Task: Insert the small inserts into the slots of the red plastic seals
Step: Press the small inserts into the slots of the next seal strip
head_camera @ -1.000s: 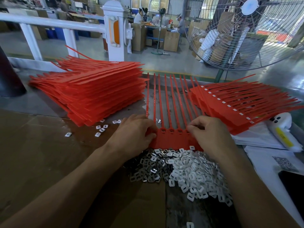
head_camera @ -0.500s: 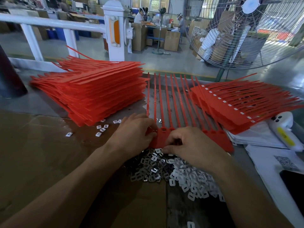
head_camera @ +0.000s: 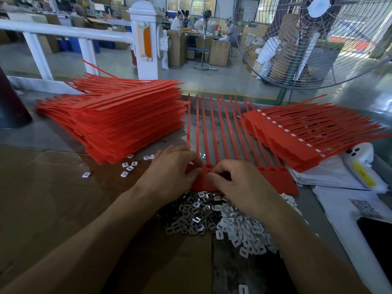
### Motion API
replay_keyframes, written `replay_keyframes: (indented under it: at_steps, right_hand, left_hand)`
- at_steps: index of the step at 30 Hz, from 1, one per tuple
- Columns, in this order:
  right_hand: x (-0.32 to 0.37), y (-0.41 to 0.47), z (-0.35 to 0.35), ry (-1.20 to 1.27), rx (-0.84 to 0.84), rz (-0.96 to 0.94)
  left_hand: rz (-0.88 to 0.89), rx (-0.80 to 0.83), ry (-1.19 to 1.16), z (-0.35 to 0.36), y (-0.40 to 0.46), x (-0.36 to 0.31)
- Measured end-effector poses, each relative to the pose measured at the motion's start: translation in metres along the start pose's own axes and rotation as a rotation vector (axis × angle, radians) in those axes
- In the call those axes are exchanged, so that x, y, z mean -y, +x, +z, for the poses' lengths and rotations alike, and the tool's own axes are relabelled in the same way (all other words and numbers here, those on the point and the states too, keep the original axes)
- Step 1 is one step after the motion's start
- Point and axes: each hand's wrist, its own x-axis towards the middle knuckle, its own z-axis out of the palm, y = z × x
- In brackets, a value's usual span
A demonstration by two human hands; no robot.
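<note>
A tall stack of red seals (head_camera: 118, 122) sits at the left of the counter (head_camera: 42, 200), with a few loose inserts (head_camera: 127, 166) at its foot. The left hand (head_camera: 169, 172) rests on the near end of a flat row of seals (head_camera: 212, 132), fingers curled down onto the left tab. The right hand (head_camera: 239, 183) is just beside it, fingertips bent onto the same tabs; whether they pinch an insert I cannot tell. A heap of inserts (head_camera: 222, 219) lies under both wrists. A fanned stack of seals (head_camera: 297, 134) lies at the right, with a white scanner (head_camera: 364, 168) beyond it.
</note>
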Motion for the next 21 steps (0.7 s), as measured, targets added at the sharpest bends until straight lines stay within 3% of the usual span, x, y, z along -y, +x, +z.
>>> replay_keyframes:
  at_steps: [5, 10, 21]
  right_hand:
    - [0.0016, 0.0013, -0.0012, 0.321, -0.166, 0.121]
    - [0.0027, 0.0035, -0.0004, 0.372, -0.193, 0.100]
    - [0.0021, 0.0023, 0.0016, 0.485, -0.198, 0.045]
  left_hand:
    - [-0.026, -0.005, -0.284, -0.0016, 0.0014, -0.0051]
    - [-0.039, 0.037, -0.510, -0.0017, 0.0025, -0.0071]
    - [-0.098, 0.077, -0.735, -0.0032, 0.0026, -0.0069]
